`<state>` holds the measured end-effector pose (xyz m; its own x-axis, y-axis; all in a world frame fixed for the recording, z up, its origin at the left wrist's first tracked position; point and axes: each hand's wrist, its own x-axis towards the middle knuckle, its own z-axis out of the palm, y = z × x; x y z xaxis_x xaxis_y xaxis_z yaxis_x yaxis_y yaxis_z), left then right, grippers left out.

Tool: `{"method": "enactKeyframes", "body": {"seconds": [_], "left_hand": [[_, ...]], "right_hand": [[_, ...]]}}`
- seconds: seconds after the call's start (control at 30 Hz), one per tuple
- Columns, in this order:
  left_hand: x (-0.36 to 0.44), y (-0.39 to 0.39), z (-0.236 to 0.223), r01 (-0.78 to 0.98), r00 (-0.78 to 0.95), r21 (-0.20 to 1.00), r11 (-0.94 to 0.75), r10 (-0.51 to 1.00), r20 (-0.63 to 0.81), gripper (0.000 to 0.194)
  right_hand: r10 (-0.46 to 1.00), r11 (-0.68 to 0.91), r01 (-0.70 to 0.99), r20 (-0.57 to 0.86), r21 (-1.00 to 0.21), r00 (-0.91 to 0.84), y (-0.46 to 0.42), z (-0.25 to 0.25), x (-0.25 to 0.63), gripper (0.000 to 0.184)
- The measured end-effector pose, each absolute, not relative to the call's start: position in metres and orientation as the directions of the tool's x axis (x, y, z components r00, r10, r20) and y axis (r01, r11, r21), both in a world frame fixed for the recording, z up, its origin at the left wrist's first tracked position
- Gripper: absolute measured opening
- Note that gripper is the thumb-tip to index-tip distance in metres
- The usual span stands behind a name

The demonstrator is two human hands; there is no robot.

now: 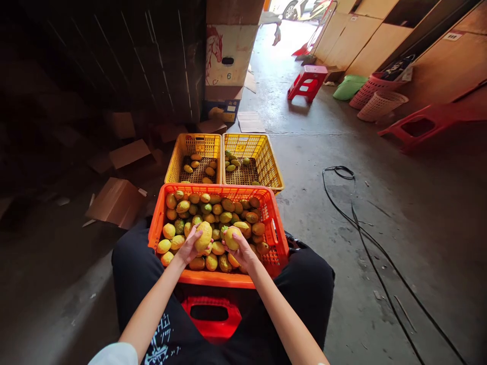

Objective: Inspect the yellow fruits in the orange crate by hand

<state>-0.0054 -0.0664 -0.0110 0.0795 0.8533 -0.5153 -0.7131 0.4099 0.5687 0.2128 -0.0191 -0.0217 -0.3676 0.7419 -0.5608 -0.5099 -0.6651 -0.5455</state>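
Observation:
My left hand (188, 247) is closed around a plump yellow oval fruit (204, 235). A second, slightly greener yellow fruit (231, 238) is gripped in my right hand (243, 251), a short way to the right. Both hands are over an orange plastic crate (281, 253) between my knees. Many oval fruits (225, 218) in yellow, green and brownish tones fill most of this crate; I cannot tell their exact kind. Under the crate's near side shows a red plastic piece with a slot (216, 332).
Beyond the orange crate stand two yellow crates, left (173, 159) and right (274, 162), each with several fruits. Cardboard pieces (119, 203) lie on the left. A black cable (365, 230) crosses the floor at right. A red stool (309, 81) and baskets (380, 104) stand farther back.

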Motion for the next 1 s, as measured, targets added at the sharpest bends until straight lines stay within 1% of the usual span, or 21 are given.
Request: {"method": "enactKeyframes", "body": {"seconds": [0.1,0.2,0.3,0.37,0.43,0.5,0.53,0.67,0.77,0.9,1.0], "left_hand": [[-0.004,-0.068,-0.010,-0.688,0.094,0.596,0.414,0.865,-0.493,0.081],[-0.002,-0.067,-0.009,-0.674,0.095,0.609,0.418,0.867,-0.490,0.082],[0.000,-0.066,-0.008,-0.680,0.074,0.610,0.408,0.865,-0.496,0.081],[0.001,-0.064,-0.010,-0.708,0.067,0.571,0.416,0.844,-0.533,0.073],[0.002,-0.061,-0.012,-0.747,0.070,0.504,0.434,0.804,-0.590,0.060],[0.001,-0.059,-0.014,-0.782,0.072,0.438,0.444,0.762,-0.644,0.051],[0.001,-0.058,-0.015,-0.795,0.072,0.414,0.443,0.747,-0.660,0.049],[-0.001,-0.056,-0.016,-0.818,0.076,0.381,0.432,0.737,-0.671,0.053],[-0.003,-0.056,-0.014,-0.810,0.085,0.370,0.455,0.715,-0.694,0.055],[-0.004,-0.057,-0.012,-0.794,0.117,0.349,0.498,0.689,-0.715,0.057],[-0.003,-0.057,-0.010,-0.790,0.148,0.339,0.510,0.696,-0.702,0.057]], "right_hand": [[0.749,-0.662,-0.481,-0.531,-0.576,-0.396,-0.020,-0.022,0.213,0.062],[0.755,-0.656,-0.467,-0.511,-0.593,-0.411,-0.020,-0.024,0.214,0.057],[0.736,-0.677,-0.492,-0.507,-0.548,-0.449,-0.020,-0.025,0.215,0.050],[0.715,-0.699,-0.513,-0.504,-0.498,-0.485,-0.019,-0.026,0.215,0.049],[0.707,-0.707,-0.533,-0.504,-0.465,-0.496,-0.018,-0.026,0.214,0.049],[0.716,-0.695,-0.553,-0.511,-0.459,-0.476,-0.017,-0.027,0.212,0.049],[0.726,-0.683,-0.562,-0.517,-0.466,-0.454,-0.017,-0.028,0.212,0.049],[0.755,-0.633,-0.578,-0.575,-0.516,-0.314,-0.018,-0.035,0.211,0.052],[0.757,-0.608,-0.586,-0.614,-0.535,-0.224,-0.018,-0.040,0.211,0.053],[0.791,-0.580,-0.562,-0.571,-0.590,-0.218,-0.017,-0.039,0.212,0.055],[0.790,-0.592,-0.545,-0.563,-0.594,-0.244,-0.017,-0.031,0.212,0.061]]}}
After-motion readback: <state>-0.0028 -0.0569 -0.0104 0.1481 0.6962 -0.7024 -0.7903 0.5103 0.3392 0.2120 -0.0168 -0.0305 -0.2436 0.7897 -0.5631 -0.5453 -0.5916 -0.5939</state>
